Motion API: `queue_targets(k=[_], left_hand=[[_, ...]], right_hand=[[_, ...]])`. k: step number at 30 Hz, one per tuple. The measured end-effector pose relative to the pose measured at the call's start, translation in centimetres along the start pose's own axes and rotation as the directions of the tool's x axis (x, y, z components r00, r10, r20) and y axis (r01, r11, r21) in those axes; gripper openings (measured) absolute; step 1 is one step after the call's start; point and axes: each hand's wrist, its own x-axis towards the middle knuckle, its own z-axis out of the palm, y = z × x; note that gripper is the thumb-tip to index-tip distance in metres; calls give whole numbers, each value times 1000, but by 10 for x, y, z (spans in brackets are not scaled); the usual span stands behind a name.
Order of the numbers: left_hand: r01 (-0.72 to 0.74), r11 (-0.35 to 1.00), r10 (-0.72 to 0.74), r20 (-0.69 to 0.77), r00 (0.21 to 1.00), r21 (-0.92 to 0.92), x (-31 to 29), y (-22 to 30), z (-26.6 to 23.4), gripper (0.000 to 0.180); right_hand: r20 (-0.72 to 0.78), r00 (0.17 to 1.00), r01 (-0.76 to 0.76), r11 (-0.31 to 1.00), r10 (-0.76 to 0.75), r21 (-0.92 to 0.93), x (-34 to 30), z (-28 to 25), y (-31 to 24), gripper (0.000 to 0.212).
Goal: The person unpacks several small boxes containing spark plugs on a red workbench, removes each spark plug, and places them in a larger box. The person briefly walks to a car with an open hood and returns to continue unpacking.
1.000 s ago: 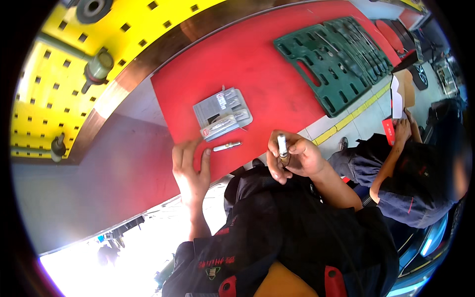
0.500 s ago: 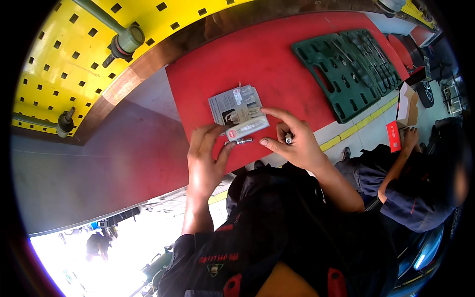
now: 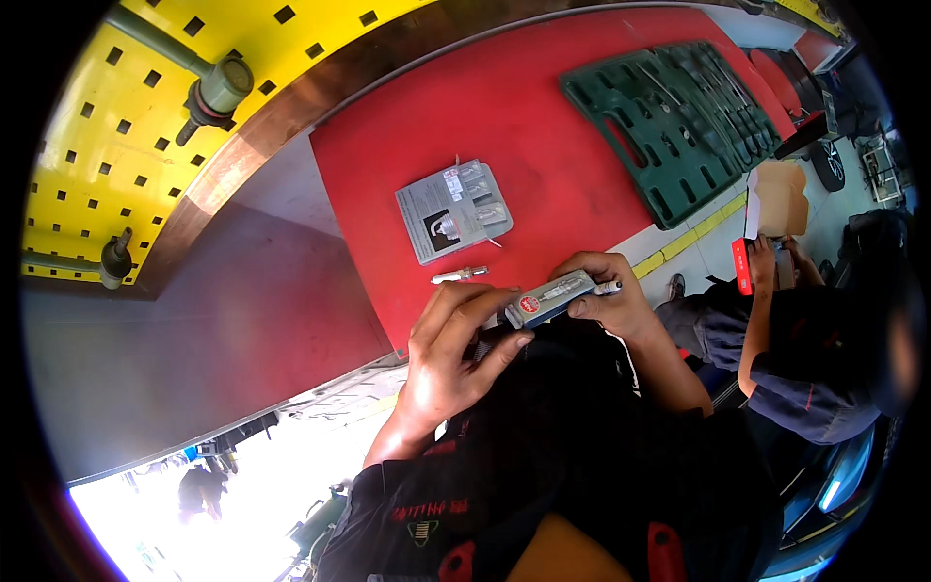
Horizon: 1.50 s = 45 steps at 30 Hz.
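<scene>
A small grey-white spark plug box [image 3: 555, 297] with a round red mark is held in front of my body, just off the near edge of the red table. My left hand [image 3: 456, 354] has its fingertips and thumb closed around the box's left end. My right hand [image 3: 621, 303] grips the other end between thumb and fingers. A spark plug [image 3: 608, 288] pokes out of that same hand, beside the box. Another spark plug [image 3: 459, 275] lies on the table above my left hand. Beyond it rests a grey blister pack [image 3: 427, 228] with clear plastic compartments.
An opened green tool case [image 3: 635, 131] lies on the red tabletop [image 3: 388, 136] at the far right. On the left stands a yellow perforated board [image 3: 136, 87] carrying metal joints. At right, a co-worker's hands [image 3: 766, 262] hold a red-and-white carton [image 3: 776, 199].
The small box has come off the blister pack toward my body and to the right, now between both hands. My right hand has closed on it. The co-worker's second hand has come into view.
</scene>
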Motion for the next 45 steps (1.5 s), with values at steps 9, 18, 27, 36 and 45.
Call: queue_targets(k=[9,18,27,36,45], left_hand=[[-264,965,264,25,964,-14,17,-13,6,46],[-254,967,251,84,964,31,12,-19,8,44],[-295,948,305,81,949,-117,7,-30,8,43],[-83,972,135,231,963,-220,-1,-35,-6,38],[-163,982,162,-23,987,-97,-7,-28,15,43]], right_hand=[[-30,999,-20,998,22,68,-14,-1,4,50],[-5,993,-116,981,119,157,-13,-2,6,59],[43,995,-97,984,92,147,-7,6,3,61],[100,984,-166,967,149,193,-7,10,4,48],[103,988,-140,934,112,328,-6,16,-1,22]])
